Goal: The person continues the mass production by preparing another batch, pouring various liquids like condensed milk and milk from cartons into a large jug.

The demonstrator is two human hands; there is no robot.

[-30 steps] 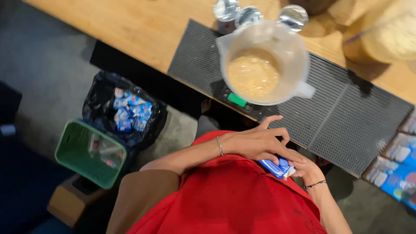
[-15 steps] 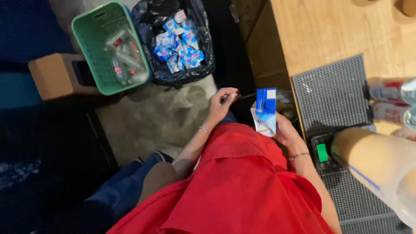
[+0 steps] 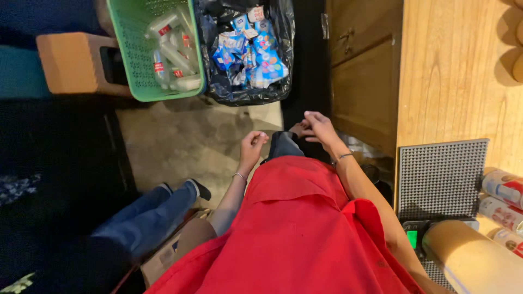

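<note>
Your right hand [image 3: 318, 128] hangs loose and empty, fingers spread, just short of the black bin bag [image 3: 248, 54] heaped with blue cartons [image 3: 256, 51] beside the green basket [image 3: 158, 49]. Your left hand [image 3: 251, 148] is curled, pinching nothing I can see. Half a second ago your right hand held a blue carton; it is gone now.

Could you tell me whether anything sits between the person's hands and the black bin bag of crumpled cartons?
Nothing visible does. The left hand and right hand hang over bare floor, empty, just short of the black bin bag, whose mouth is open.
</note>
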